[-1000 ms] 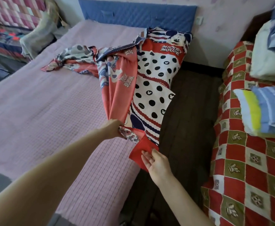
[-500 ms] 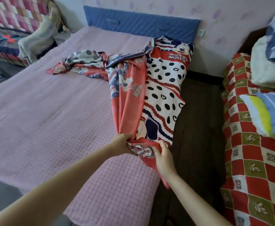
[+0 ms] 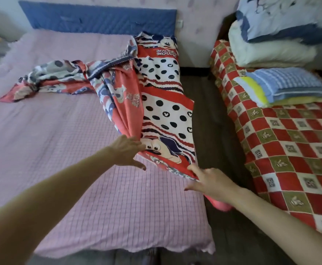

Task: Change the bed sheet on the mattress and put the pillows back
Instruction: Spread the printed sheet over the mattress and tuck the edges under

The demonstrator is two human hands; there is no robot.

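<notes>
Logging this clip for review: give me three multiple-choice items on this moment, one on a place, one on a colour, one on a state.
1. Where do the pillows lie?
A. on the pink mattress
B. on the checked cover at right
C. on the floor

2. What colour is the headboard?
A. blue
B. green
C. brown

3. How is the cartoon sheet?
A. spread flat over the whole bed
B. folded in a square
C. bunched, partly opened along one side

Key: 1 B, they are stacked on the red checks; 2 A, a quilted blue panel; 3 C, the left hand and right hand are at its near end.
</notes>
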